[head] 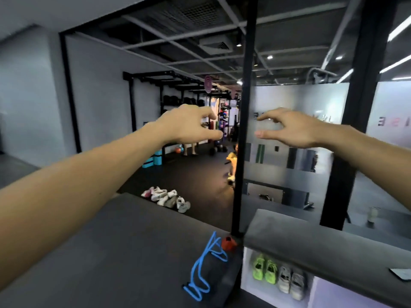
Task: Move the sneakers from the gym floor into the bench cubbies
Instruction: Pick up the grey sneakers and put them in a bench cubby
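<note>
Several white and pink sneakers (166, 198) lie in a loose heap on the dark gym floor, some way ahead. At the lower right stands the grey padded bench (329, 247). Its white cubby (246, 274) holds a neon green pair (265, 269) and a grey pair (291, 282) side by side. My left hand (189, 125) and my right hand (291, 127) are stretched out in the air at chest height, fingers loosely bent, thumbs apart from the fingers. Neither hand holds anything. Both are far above the sneakers.
A black post (243, 121) with a frosted glass panel rises from the bench's left end. A dark bag with a blue cord (204, 270) and a red cap (229, 243) lies by its foot. Racks of gym gear (169, 103) line the far wall. A phone (402, 273) lies on the bench.
</note>
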The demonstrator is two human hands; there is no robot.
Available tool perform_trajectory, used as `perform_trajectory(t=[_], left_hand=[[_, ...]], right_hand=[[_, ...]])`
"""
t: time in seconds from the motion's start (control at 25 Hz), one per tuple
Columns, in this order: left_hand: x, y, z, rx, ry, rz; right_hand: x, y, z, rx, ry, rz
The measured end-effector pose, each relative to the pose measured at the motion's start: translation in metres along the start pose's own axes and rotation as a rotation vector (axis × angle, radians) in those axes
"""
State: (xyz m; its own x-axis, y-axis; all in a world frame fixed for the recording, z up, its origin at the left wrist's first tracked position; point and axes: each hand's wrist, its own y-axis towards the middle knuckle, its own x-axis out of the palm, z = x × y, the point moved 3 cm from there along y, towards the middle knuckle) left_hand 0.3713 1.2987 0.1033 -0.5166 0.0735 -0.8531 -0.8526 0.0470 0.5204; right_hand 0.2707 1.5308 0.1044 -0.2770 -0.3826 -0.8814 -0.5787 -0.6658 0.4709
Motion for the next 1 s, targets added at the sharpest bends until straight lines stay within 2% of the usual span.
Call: perform_trajectory(t=[0.16, 0.36, 0.6, 1.0], left_hand=[[-0.029, -0.016, -0.107, -0.05, 0.048, 0.025], [-0.012, -0.009, -0.229, -0.1, 0.036, -0.014], [0.055, 0.038, -0.367, -0.124, 0.048, -0.047], [0.146, 0.212, -0.594, -0.2, 0.067, -0.083]], right_hand=[[0.044, 0.086, -0.082, -0.063, 0.055, 0.029], [0.112, 0.183, -0.137, -0.094, 0.109, 0.012], [0.217, 0.306, -0.134, -0.083, 0.167, -0.057], [0.358, 0.583, -0.107, -0.1, 0.178, -0.123]])
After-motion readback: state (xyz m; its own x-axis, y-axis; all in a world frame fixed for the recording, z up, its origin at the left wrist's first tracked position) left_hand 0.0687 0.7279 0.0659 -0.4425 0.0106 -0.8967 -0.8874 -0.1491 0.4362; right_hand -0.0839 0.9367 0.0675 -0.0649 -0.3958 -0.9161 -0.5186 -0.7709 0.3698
